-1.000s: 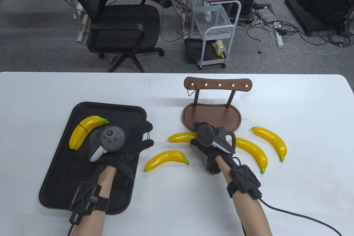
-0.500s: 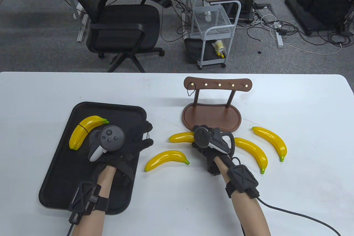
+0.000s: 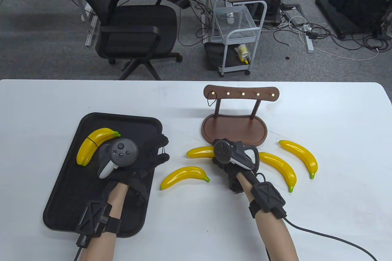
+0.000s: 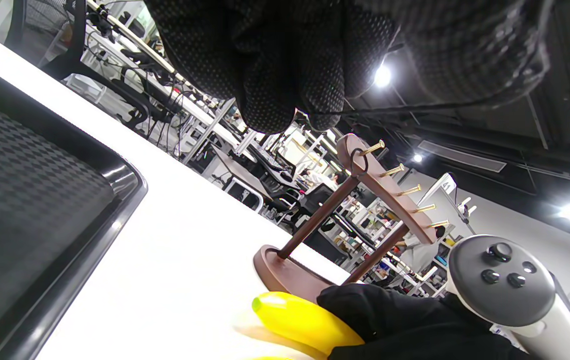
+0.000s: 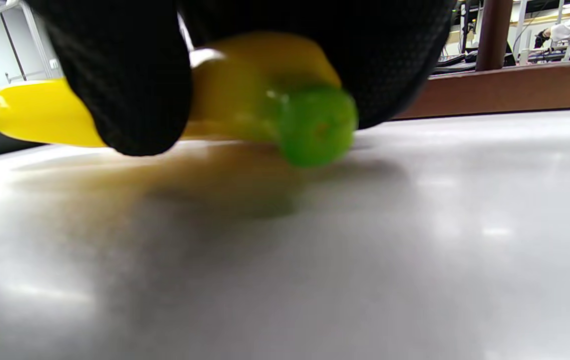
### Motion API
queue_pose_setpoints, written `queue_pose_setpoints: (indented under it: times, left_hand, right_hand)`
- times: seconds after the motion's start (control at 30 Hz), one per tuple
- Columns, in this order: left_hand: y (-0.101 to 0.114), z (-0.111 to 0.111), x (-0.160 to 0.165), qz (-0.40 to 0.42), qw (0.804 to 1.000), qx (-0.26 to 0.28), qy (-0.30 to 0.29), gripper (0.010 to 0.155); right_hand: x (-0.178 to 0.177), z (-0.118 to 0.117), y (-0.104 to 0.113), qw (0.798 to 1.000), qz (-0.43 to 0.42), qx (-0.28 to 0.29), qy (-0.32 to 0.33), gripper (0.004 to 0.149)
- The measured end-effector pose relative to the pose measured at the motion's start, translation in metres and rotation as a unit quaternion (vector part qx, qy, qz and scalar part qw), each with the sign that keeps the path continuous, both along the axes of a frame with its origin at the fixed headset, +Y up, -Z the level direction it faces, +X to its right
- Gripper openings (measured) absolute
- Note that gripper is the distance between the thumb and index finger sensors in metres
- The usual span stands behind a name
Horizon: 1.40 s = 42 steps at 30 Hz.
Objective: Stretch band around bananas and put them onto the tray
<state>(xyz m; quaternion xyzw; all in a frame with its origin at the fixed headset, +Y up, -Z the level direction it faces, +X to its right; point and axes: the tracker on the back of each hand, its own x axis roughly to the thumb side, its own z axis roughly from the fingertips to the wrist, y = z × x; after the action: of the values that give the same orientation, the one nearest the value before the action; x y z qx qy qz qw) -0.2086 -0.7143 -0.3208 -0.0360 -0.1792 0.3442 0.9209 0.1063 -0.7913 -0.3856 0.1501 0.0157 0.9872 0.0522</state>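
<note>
An office-like lab: swivel chair [image 3: 134, 25], floor cables [image 3: 321, 33], desks

A brown wooden rack [image 3: 235, 120] with little gold pegs stands on the white table [image 3: 337, 151]. Behind the table are a black chair [image 3: 128, 25] and a small white cart [image 3: 237, 37].

Bananas [image 3: 185, 176] are bright yellow with green tips, tray [image 3: 65, 193] is black with a woven texture, desk [image 3: 337, 120] plain white, wooden rack [image 3: 234, 128] dark brown.

black dotted gloves [image 3: 153, 158], grey-white trackers [image 3: 118, 157], black wrist straps [image 3: 268, 199] trailing cables.
</note>
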Motion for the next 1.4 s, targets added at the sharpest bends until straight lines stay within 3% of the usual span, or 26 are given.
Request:
queue_pose_setpoints:
  times: [0.3, 0.53, 0.9, 1.4]
  left_hand:
    - [0.001, 0.0, -0.002, 0.004, 1.0, 0.0, 0.003, 0.069]
    - [0.001, 0.0, -0.002, 0.004, 1.0, -0.001, 0.003, 0.069]
    - [0.001, 0.0, -0.003, 0.004, 1.0, -0.002, 0.006, 0.069]
    - [0.0, -0.001, -0.003, 0.004, 1.0, -0.001, 0.004, 0.068]
  right_hand:
    - [0.001, 0.009, 0.023, 0.999, -0.037, 0.022, 0.017, 0.069]
    - [-0.01, 0.024, 0.035, 0.995, -0.077, 0.02, 0.067, 0.069]
    - [-0.047, 0.045, 0.034, 0.987, -0.081, 0.018, 0.138, 0.07]
    - [-0.077, 0.055, 0.01, 0.981, -0.052, -0.013, 0.187, 0.071]
